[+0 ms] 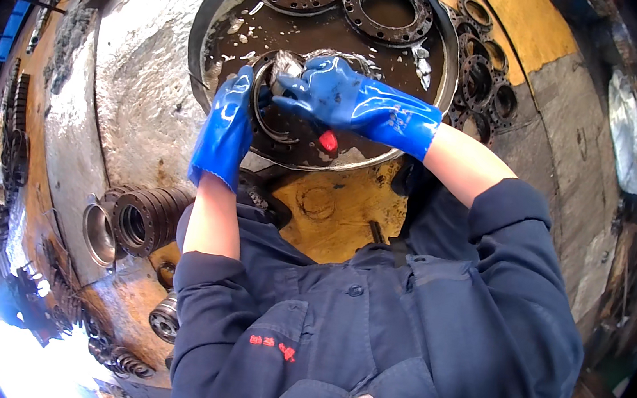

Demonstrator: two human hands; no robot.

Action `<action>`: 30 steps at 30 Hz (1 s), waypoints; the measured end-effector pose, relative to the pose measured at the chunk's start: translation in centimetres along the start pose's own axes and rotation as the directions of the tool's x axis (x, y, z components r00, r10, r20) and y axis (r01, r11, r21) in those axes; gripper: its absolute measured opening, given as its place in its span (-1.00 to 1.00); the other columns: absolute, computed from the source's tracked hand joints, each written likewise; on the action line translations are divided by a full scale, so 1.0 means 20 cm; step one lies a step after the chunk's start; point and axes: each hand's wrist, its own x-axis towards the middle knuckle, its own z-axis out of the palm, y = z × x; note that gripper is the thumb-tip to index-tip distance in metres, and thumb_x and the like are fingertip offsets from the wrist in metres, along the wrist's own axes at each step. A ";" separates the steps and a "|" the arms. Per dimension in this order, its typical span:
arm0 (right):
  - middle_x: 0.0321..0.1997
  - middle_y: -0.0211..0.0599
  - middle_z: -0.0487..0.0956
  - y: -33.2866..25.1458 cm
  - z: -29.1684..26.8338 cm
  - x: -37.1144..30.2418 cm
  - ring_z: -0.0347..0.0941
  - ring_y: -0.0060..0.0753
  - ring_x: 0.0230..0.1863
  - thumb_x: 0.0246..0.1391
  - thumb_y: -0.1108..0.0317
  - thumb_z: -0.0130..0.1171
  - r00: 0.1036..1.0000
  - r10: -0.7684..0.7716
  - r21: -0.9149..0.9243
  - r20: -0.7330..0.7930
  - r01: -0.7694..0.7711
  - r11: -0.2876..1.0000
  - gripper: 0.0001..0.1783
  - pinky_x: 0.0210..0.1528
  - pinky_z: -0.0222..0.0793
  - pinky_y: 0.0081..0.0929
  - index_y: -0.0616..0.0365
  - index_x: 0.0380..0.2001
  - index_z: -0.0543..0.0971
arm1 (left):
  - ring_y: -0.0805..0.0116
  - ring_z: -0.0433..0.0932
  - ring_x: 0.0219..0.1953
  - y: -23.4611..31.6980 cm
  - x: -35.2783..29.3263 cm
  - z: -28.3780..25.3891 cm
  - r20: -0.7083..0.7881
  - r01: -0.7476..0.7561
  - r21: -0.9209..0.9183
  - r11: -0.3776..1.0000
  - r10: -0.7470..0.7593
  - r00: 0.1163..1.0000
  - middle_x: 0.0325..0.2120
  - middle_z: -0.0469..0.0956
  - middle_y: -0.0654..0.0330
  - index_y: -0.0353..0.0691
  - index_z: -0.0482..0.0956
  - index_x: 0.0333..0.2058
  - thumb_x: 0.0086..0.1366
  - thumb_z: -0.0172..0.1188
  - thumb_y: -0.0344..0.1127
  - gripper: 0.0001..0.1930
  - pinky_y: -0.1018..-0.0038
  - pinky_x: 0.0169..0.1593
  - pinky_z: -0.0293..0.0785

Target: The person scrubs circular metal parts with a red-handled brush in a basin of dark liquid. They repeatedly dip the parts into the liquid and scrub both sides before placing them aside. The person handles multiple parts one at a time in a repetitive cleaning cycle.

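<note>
Both my hands wear long blue rubber gloves over a round basin point(201, 24) of dark brown liquid. My left hand point(235, 107) is closed on the left side of a metal ring point(261, 126), which stands tilted at the basin's near edge. Closed in a fist, my right hand point(326, 94) holds what looks like a brush; its pale bristly end point(290, 64) is against the ring's upper inner side. A red end point(328, 140), probably its handle, shows below the glove. My fingers hide the middle of the brush.
Two dark bolt-holed flanges point(388, 9) lie in the far part of the basin. More flanges point(477, 79) are heaped to its right. At the left, a row of stacked rings point(145, 218) stands on the floor beside a shiny metal ring point(98, 233). Clear plastic wrapping point(630, 136) lies far right.
</note>
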 end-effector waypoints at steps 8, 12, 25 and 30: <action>0.12 -0.22 0.69 0.27 0.30 -0.05 0.70 -0.08 -0.20 0.30 0.35 0.13 0.977 -0.009 -0.100 -0.212 -0.013 0.995 -0.61 -0.13 0.64 -0.27 -0.20 0.16 0.64 | 0.36 0.58 -0.16 0.03 0.01 0.04 -0.006 0.081 0.103 0.991 -0.081 0.997 -0.13 0.66 0.15 -0.30 0.54 0.18 0.52 0.08 0.13 -0.42 0.43 -0.05 0.49; 0.07 -0.25 0.72 0.10 0.29 -0.07 0.62 -0.09 0.16 0.21 -0.03 0.26 0.813 0.552 0.256 0.185 -0.582 0.772 -0.56 0.20 0.51 -0.22 -0.24 0.13 0.65 | 0.42 0.55 -0.22 -0.01 0.01 0.00 -0.048 0.065 0.062 0.996 -0.062 0.997 -0.21 0.64 0.20 -0.27 0.56 0.16 0.52 0.11 0.11 -0.45 0.42 -0.11 0.48; -0.31 -0.32 0.65 -0.22 0.16 -0.17 0.47 -0.56 -0.31 0.45 0.15 0.06 0.683 0.591 0.878 0.429 -0.470 -0.095 -0.64 -0.13 0.45 -0.53 0.21 -0.13 0.69 | 0.28 0.61 0.03 -0.02 0.00 -0.01 0.019 -0.001 -0.015 1.000 0.001 1.000 0.02 0.67 0.06 -0.29 0.54 0.24 0.54 0.09 0.08 -0.43 0.43 0.13 0.48; -0.35 -0.39 0.63 -0.06 0.36 0.11 0.59 -0.40 -0.38 0.34 0.19 0.24 0.397 0.603 0.666 0.692 -0.027 -0.746 -0.87 -0.27 0.66 -0.23 -0.05 -0.17 0.60 | 0.16 0.57 0.14 -0.05 0.00 -0.06 -0.023 -0.121 0.191 0.974 0.127 0.992 0.09 0.63 -0.03 -0.30 0.50 0.27 0.58 0.04 -0.06 -0.50 0.43 0.28 0.35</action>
